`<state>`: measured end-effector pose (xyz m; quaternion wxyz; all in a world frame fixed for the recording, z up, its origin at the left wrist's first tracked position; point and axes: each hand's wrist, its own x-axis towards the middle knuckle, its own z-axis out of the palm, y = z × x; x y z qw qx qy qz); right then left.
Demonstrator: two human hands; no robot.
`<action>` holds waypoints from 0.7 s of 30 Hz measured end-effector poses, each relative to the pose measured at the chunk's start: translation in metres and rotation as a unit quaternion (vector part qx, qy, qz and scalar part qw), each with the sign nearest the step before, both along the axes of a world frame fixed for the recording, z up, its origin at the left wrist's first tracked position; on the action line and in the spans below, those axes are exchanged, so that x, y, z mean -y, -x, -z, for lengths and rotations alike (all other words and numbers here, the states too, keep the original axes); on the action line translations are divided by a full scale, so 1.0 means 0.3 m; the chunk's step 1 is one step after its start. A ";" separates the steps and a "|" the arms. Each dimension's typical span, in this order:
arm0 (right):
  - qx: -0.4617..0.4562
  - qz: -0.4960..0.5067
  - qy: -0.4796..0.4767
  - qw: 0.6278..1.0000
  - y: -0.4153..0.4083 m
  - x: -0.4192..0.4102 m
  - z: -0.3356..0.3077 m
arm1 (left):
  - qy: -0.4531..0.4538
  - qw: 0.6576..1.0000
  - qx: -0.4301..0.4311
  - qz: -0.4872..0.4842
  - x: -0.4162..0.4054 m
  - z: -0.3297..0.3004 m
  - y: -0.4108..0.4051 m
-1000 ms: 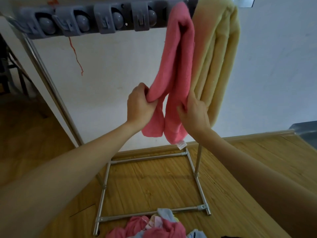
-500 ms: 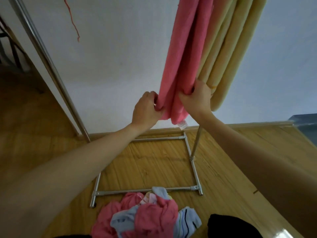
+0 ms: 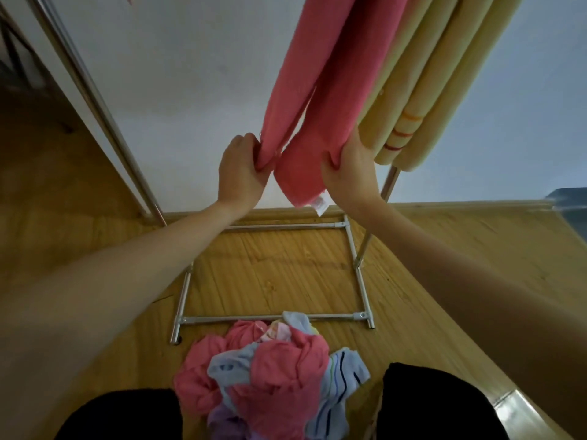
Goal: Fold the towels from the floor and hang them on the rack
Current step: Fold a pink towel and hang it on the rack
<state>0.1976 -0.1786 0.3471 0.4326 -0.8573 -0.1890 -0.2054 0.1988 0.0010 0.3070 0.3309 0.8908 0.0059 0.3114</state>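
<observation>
Hanging from above, pink towel [image 3: 320, 100] just beside yellow towel [image 3: 422, 90] — bare wall open to left. Left hand [image 3: 243, 173] pinching left fold, right hand [image 3: 347, 169] gripping right fold, near lower edges. Towel pile [image 3: 270, 373] on floor [image 3: 270, 268], against rack base [image 3: 360, 274].

Two towels hung overhead: one pink towel [image 3: 320, 100] and one yellow towel [image 3: 422, 90], side by side. Two hands [image 3: 241, 173] were up at the pink one, a left and a right hand [image 3: 349, 173]. One pile [image 3: 270, 373] of loose cloths lay on the floor [image 3: 104, 246]; pink, light blue and purple pieces showed in it, too tangled to count. The rack [image 3: 270, 318] showed two slanted poles and four base bars. Two dark knees [image 3: 435, 404] sat at the bottom edge.
</observation>
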 end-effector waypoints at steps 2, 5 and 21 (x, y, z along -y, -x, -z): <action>0.009 0.010 0.028 1.000 -0.003 0.000 0.007 | -0.020 1.000 0.007 0.003 0.003 0.010 -0.004; 0.006 0.028 0.058 0.998 -0.006 0.008 0.008 | -0.036 0.999 -0.002 0.016 0.031 0.028 -0.016; -0.198 -0.025 0.023 0.980 -0.006 0.055 0.317 | -0.104 0.974 -0.175 0.102 0.063 0.297 0.104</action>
